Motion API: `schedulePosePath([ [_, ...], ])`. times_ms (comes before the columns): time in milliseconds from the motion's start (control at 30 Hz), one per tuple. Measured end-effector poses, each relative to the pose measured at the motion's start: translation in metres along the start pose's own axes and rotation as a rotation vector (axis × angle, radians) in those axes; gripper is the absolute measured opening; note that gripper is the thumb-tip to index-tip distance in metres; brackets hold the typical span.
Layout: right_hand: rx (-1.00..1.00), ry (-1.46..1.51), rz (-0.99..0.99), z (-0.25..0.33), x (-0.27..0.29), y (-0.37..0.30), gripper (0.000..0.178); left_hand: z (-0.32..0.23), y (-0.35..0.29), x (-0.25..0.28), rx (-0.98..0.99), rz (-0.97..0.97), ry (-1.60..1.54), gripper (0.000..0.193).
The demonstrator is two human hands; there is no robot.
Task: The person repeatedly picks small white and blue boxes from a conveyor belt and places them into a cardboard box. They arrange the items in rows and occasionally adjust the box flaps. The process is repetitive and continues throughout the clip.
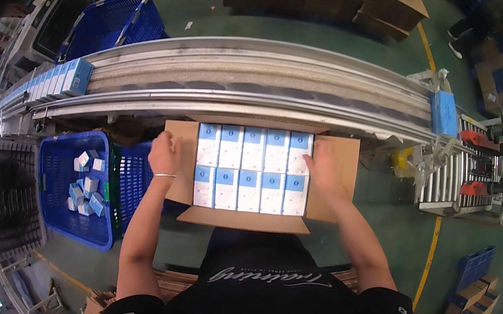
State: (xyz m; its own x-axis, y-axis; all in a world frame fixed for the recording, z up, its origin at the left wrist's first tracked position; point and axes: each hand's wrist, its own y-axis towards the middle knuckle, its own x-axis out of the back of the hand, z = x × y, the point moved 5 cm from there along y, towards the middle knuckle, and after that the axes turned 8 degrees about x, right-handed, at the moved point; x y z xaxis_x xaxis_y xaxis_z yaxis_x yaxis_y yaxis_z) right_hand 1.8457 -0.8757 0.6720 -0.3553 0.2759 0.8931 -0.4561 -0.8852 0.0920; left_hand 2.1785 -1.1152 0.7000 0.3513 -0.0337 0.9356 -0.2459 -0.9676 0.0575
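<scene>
An open cardboard carton point(247, 223) sits in front of me with its flaps folded outward. Two rows of small white-and-blue boxes point(249, 186) fill it, their blue ends facing the same way. At the carton's left flap, my left hand point(164, 156) is closed around the outer edge, fingers curled. My right hand point(326, 169) grips the carton's right side where the flap folds out; its thumb reaches in beside the end box, and the other fingers are partly hidden.
Beyond the carton runs a conveyor point(264, 79), with a line of similar boxes point(65, 78) at its left and a blue pack point(445, 113) at its right end. A blue basket point(70, 226) holds loose small boxes. Another blue basket point(139, 12) stands behind. A roller table point(453, 184) is at right.
</scene>
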Motion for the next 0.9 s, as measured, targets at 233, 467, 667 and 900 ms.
schedulePosePath([
  [233,-0.400,0.018,0.099,-0.042,0.062,-0.112,0.070,0.071,-0.036,0.027,-0.065,0.307,-0.404,0.048],
  [467,0.151,-0.034,0.813,0.103,-0.031,-0.057,0.090,-0.097,-0.072,-0.031,-1.315,0.212,0.232,0.061],
  [667,0.376,0.235,0.939,0.099,0.007,-0.126,0.066,-0.091,-0.057,-0.029,-1.162,0.144,0.155,0.048],
  [900,-0.655,0.213,-0.214,0.048,-0.031,-0.042,0.058,-0.055,0.030,-0.022,0.052,1.282,-0.997,0.035],
])
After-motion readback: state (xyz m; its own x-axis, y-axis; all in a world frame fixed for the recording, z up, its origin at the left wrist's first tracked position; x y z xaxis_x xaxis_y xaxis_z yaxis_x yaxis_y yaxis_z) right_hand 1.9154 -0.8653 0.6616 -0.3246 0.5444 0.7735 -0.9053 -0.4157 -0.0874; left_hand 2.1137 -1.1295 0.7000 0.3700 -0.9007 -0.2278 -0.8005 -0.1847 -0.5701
